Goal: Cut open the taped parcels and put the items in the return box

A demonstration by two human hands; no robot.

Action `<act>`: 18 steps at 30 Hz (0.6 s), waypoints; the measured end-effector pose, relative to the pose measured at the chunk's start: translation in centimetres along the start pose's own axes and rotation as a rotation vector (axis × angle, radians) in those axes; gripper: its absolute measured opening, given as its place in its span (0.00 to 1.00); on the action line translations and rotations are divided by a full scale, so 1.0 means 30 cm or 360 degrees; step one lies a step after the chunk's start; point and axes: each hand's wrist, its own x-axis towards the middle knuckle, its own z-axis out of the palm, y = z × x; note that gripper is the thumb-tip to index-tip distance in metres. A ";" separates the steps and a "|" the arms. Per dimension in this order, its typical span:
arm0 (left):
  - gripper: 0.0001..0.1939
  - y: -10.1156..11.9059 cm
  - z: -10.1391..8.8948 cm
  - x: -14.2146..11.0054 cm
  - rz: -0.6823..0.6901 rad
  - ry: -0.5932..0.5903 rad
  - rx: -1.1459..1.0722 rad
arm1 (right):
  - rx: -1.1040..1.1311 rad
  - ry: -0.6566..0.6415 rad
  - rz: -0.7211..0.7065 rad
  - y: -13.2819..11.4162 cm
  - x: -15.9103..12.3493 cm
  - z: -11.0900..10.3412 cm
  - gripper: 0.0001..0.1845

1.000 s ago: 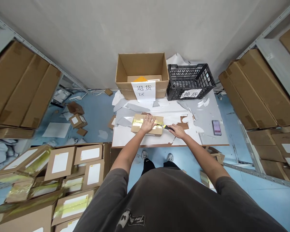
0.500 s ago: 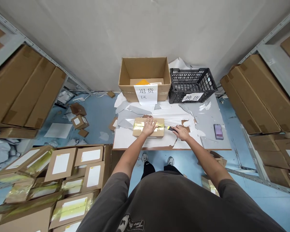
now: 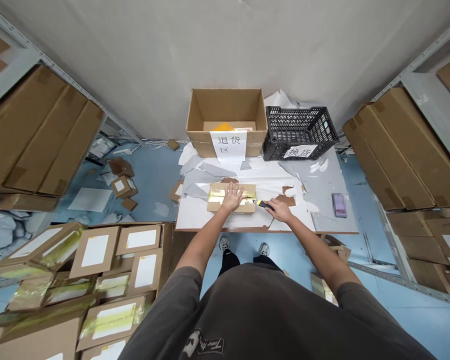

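A flat cardboard parcel (image 3: 217, 197) sealed with yellow tape lies on the white table (image 3: 330, 220). My left hand (image 3: 232, 196) rests flat on top of it with fingers spread. My right hand (image 3: 280, 210) is closed round a yellow-and-black utility knife (image 3: 261, 203). The blade end touches the right side of the parcel.
At the back of the table stand an open cardboard box (image 3: 227, 117) with a paper sign and a black plastic crate (image 3: 302, 131). Torn paper and card scraps litter the tabletop, and a phone (image 3: 338, 204) lies at the right. Stacked parcels (image 3: 108, 270) fill the floor left; shelves with cartons flank both sides.
My right hand with the knife has shifted slightly along the parcel's right end. My left hand stays pressed on the parcel. The view has tilted a little.
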 end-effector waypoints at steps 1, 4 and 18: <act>0.39 -0.001 0.000 -0.001 -0.0002 -0.0005 0.0001 | -0.0015 -0.0003 0.0009 0.000 0.018 0.001 0.25; 0.35 0.000 -0.007 -0.001 -0.0015 -0.0019 0.0004 | -0.0054 0.0006 0.0046 0.041 0.063 -0.021 0.24; 0.43 -0.026 -0.099 -0.014 -0.0074 -0.0020 -0.0082 | 0.1102 0.0501 0.0815 -0.112 0.040 0.186 0.40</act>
